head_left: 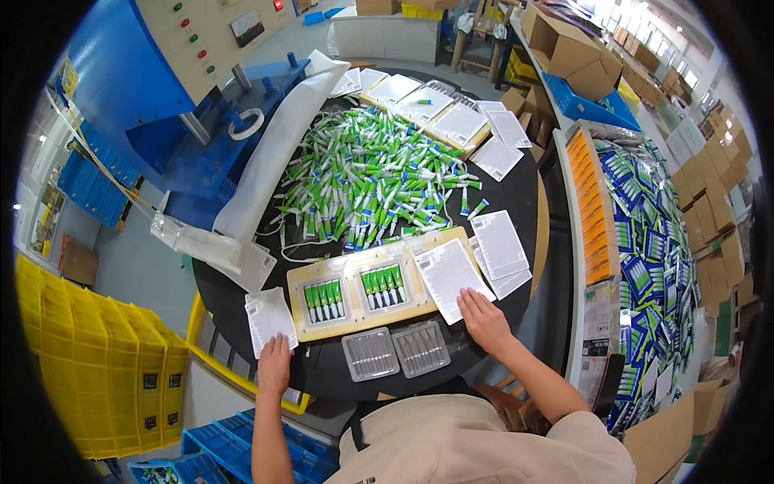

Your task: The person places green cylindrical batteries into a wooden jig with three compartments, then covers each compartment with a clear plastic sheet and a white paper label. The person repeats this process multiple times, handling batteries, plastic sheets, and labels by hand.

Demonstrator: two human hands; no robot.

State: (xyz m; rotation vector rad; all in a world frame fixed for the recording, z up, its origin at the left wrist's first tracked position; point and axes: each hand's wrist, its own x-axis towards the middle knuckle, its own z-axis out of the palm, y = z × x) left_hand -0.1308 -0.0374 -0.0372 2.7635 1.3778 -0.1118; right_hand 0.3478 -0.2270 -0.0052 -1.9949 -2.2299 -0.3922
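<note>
A pale yellow tray frame (345, 328) lies before me. Two of its clear blisters hold rows of green-and-white tubes (325, 301). My right hand (485, 323) grips the lower edge of a white printed card (448, 278), its fingers stretched over the top and the thumb hidden. That card lies askew over the frame's right end. At the frame's left end my left hand (274, 365) has its fingertips on another white card (268, 316), pinching its lower edge. Two clear blister shells (371, 355) without tubes sit between my hands, below the frame.
A big heap of green-and-white tubes (379, 173) covers the middle of the round black table (516, 189). Loose cards (500, 242) lie right; another filled frame (451, 141) is behind. A blue machine (173, 153) stands left, yellow crates (97, 363) lower left, packed blister cards (645, 266) right.
</note>
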